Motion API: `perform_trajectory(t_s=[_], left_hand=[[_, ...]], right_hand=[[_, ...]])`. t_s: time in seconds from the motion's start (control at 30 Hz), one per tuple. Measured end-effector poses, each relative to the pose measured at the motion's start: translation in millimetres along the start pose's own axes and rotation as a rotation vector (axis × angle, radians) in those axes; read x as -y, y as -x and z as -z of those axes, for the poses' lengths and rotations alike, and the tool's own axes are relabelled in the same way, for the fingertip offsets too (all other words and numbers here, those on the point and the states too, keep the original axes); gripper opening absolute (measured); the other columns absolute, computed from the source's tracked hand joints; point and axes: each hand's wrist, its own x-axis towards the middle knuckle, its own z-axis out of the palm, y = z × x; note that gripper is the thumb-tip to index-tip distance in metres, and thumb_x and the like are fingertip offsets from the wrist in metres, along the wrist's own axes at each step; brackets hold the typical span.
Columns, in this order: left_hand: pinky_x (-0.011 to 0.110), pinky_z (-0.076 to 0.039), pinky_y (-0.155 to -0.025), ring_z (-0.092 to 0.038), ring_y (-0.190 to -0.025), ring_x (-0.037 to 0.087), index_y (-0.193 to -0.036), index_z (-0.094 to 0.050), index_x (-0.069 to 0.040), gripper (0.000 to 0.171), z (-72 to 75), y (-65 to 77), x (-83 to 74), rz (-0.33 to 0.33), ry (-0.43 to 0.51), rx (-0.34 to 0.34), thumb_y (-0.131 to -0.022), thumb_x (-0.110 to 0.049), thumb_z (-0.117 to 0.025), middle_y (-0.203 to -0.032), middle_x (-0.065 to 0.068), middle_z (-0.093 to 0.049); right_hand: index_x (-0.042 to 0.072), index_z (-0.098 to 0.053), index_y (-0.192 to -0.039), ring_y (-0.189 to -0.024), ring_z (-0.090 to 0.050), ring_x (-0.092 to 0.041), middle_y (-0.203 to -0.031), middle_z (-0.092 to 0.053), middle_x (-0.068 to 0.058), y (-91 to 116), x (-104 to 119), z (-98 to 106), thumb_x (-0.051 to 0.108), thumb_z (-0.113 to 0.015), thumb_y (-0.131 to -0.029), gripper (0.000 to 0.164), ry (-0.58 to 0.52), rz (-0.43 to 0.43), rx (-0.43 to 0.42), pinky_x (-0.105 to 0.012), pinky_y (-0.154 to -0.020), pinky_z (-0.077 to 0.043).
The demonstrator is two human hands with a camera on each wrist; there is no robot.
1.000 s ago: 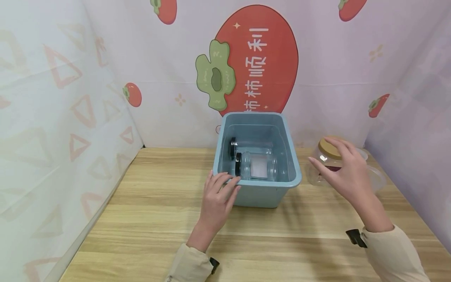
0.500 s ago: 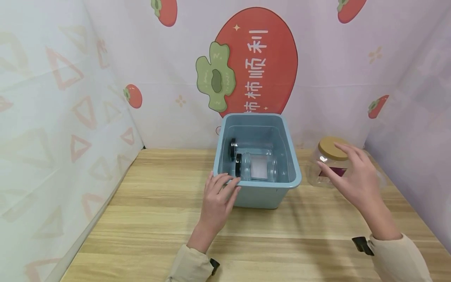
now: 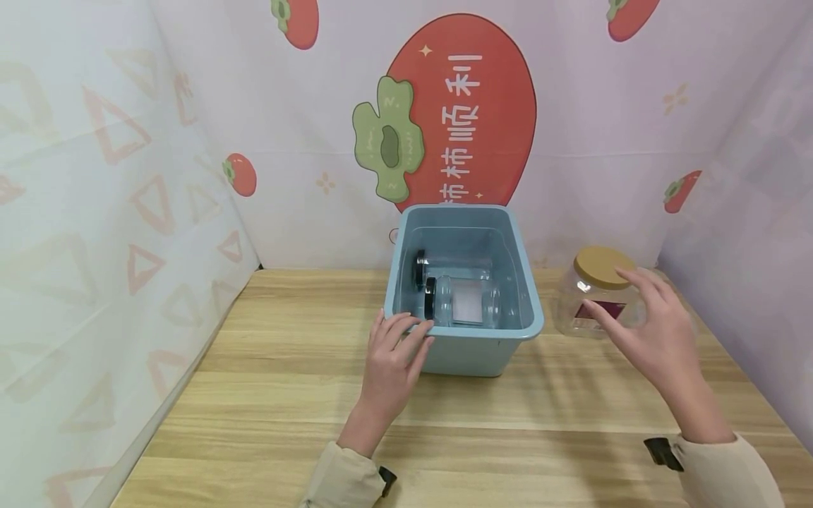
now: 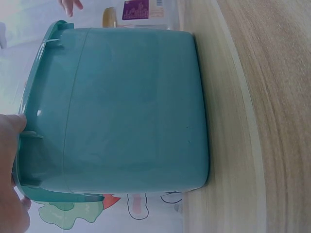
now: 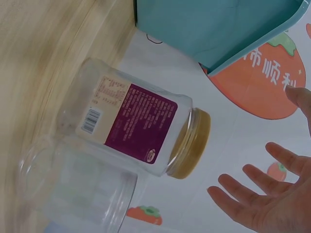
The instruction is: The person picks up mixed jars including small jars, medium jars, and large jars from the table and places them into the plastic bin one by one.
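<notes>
My left hand (image 3: 390, 363) holds the near left rim of a blue plastic bin (image 3: 473, 353), fingers bent over the edge; the left wrist view shows the bin's outer wall (image 4: 126, 107). Two clear jars with black lids lie on their sides in the bin: a nearer jar (image 3: 468, 300) with a pale label and a farther jar (image 3: 457, 265). My right hand (image 3: 663, 339), thumb and fingers spread, is in the air beside an upright clear jar (image 3: 581, 310) with a gold lid (image 5: 192, 145) and purple label. Nothing is in that hand.
Beside the gold-lidded jar stands another clear container (image 5: 82, 184) with no lid seen, mostly behind my right hand in the head view. Everything is on a wooden table (image 3: 292, 367). Printed cloth (image 3: 305, 113) hangs behind and at both sides.
My right hand has drawn back to the right and towards me from the gold-lidded jar, uncovering its lid and label. My left hand and the bin have stayed put.
</notes>
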Motion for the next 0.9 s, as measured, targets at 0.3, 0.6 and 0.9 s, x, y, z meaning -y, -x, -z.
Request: perform_trajectory(t_s=[0.3,0.6,0.9], left_hand=[[0.072,-0.042,-0.111,-0.065,-0.117,0.031,-0.115,-0.079,-0.009,0.022,1.4,-0.4,-1.1,-0.001,-0.002,0.003,-0.093,-0.011,-0.08,-0.11,0.008,-0.074],[0.072,-0.043,-0.109,-0.065,-0.118,0.031,-0.115,-0.079,-0.009,0.025,1.1,-0.1,-1.4,0.001,-0.009,0.004,-0.091,-0.009,-0.082,-0.11,0.008,-0.074],[0.072,-0.042,-0.111,-0.065,-0.118,0.032,-0.116,-0.079,-0.009,0.023,1.9,0.3,-1.7,0.005,-0.006,0.006,-0.093,-0.011,-0.081,-0.111,0.008,-0.074]], right_hand=[[-0.003,-0.057,-0.146,-0.141,-0.043,-0.057,-0.151,-0.05,-0.034,5.6,-13.0,3.9,0.022,-0.084,-0.09,0.068,0.0,-0.054,-0.001,-0.075,-0.111,-0.033],[-0.002,-0.054,-0.149,-0.139,-0.042,-0.058,-0.148,-0.05,-0.036,11.2,-26.4,6.4,0.021,-0.083,-0.091,0.069,0.007,-0.098,0.017,-0.078,-0.108,-0.034],[-0.006,-0.052,-0.149,-0.14,-0.04,-0.059,-0.151,-0.045,-0.039,13.7,-40.6,6.9,0.028,-0.08,-0.094,0.071,0.052,-0.153,0.039,-0.077,-0.111,-0.031]])
